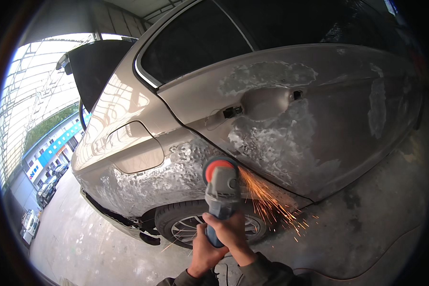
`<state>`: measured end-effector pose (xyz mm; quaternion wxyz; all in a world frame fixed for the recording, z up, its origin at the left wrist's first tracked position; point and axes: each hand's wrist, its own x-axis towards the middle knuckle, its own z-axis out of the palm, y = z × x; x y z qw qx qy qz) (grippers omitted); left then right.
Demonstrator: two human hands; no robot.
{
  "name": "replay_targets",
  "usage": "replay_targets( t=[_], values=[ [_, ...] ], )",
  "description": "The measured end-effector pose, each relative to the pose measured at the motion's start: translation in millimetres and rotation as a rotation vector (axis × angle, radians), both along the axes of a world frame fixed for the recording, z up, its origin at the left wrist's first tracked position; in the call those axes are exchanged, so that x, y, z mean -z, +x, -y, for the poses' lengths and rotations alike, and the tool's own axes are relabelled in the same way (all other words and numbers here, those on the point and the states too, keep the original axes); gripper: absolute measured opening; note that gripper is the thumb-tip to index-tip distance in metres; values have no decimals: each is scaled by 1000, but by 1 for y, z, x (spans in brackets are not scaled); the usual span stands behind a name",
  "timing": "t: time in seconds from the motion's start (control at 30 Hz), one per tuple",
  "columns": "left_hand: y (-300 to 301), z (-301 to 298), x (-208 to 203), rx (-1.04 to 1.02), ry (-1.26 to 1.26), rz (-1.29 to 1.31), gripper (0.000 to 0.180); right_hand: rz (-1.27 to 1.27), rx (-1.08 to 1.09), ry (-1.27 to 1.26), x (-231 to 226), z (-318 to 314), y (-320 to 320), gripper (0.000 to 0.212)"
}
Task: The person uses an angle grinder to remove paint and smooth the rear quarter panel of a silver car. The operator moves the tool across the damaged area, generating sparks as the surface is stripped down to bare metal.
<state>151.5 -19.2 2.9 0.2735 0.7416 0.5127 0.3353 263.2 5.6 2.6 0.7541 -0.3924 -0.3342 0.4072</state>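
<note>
Both my hands are wrapped round the blue body of an angle grinder (223, 191). My left hand (206, 252) grips low at its rear end, and my right hand (231, 233) is closed just above it. The grinder's red disc (220, 170) meets the rear quarter panel (181, 164) of a beige car, close to the door gap above the wheel arch. Orange sparks (267, 200) spray down and to the right from the disc. Bare, scuffed metal shows round the contact area. The disc's exact contact edge is partly hidden by the tool head.
The rear door (329, 124) has sanded patches and open handle holes. Below the grinder is the rear wheel (176, 221). A fuel flap (136, 148) lies to the left, and the bumper edge (114, 219) hangs loose. A cord (367, 274) runs across the concrete floor (95, 257).
</note>
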Motion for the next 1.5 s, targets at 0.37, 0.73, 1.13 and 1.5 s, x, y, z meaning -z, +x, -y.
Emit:
replay_targets(
  t=[0.37,0.73,1.13,1.5],
  values=[
    [-1,0,30,68,-98,-54,87,25,88,-53,40,7,0,45],
    [-10,-20,-27,15,65,46,78,79,74,31,-36,-18,-14,47],
    [-8,0,-22,9,-35,-5,82,7,13,12,-16,-4,-7,42],
    [-21,-18,-62,-8,33,47,82,129,-26,-25,-65,-25,-20,41]
  ],
)
